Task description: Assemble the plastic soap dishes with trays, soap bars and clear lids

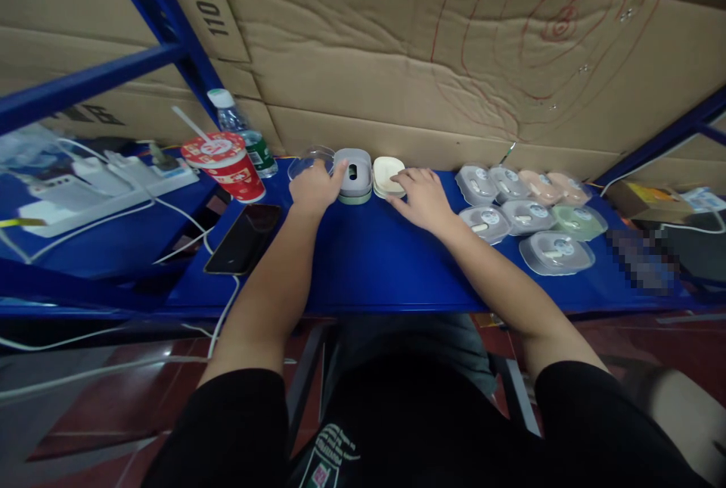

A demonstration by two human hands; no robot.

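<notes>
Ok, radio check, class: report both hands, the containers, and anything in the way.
Left hand between clear plastic piece and grey rounded-square container, grip unclear. Right hand at stacked cream square dishes. Red patterned paper cup left, blocking neither.

R hand on cream dish (L by grey one).

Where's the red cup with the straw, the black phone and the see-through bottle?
Red cup (241,176): head view, on its side wall.
Black phone (243,240): head view, mid-screen.
See-through bottle (260,153): head view, on its green label.
</notes>
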